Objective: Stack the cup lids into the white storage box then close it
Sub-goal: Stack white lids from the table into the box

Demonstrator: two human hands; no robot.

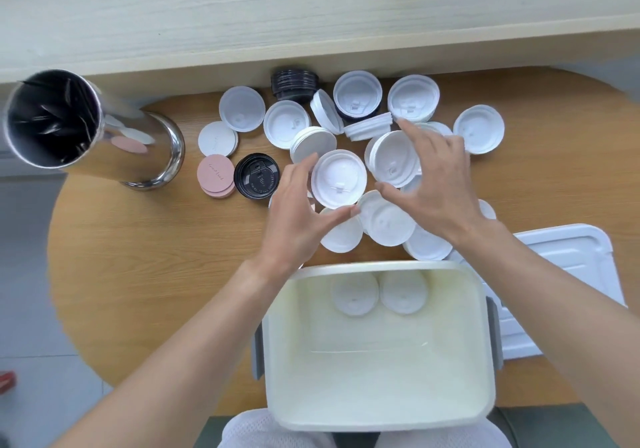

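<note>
left hand (pixel 298 219): fingers spread and straight, over the lid pile, fingertips at the left edge of a white lid (pixel 338 179); grasping nothing
right hand (pixel 429 184): fingers spread wide above another white lid (pixel 393 158), thumb near the centre lid's right edge; whether it touches cannot be told, holds nothing
cup lids: loose heap of white ones on the wooden bench (pixel 145 274), some tilted, some overlapping
storage box (pixel 377 409): white, open, at the near bench edge; two white lids (pixel 377 293) lie flat side by side at its far wall
box cover (pixel 568 271): flat on bench, right of box
black lid (pixel 256 177): left of pile
black stack (pixel 294 82): far edge
pink discs (pixel 215 176): beside black lid
steel canister (pixel 83 125): far left, black liner inside
</note>
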